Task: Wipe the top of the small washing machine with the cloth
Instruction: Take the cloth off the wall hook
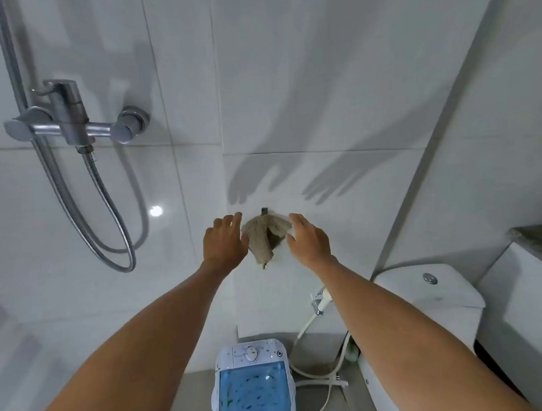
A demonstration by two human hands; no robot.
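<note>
A beige knitted cloth [262, 240] hangs from a small dark hook [264, 211] on the white tiled wall, at the middle of the view. My left hand [223, 242] is raised just left of the cloth, fingers apart, close to its edge. To the cloth's right my right hand [307, 238] is also up with fingers spread; neither hand holds anything. The small washing machine [253, 381] stands on the floor far below, at the bottom centre, white with a blue see-through lid and a round dial at the back.
A steel shower mixer [73, 123] with a looping metal hose [111, 229] is on the wall at the left. A white toilet cistern [426, 295] stands at the right, with a bidet sprayer [320, 300] and its white hose beside it.
</note>
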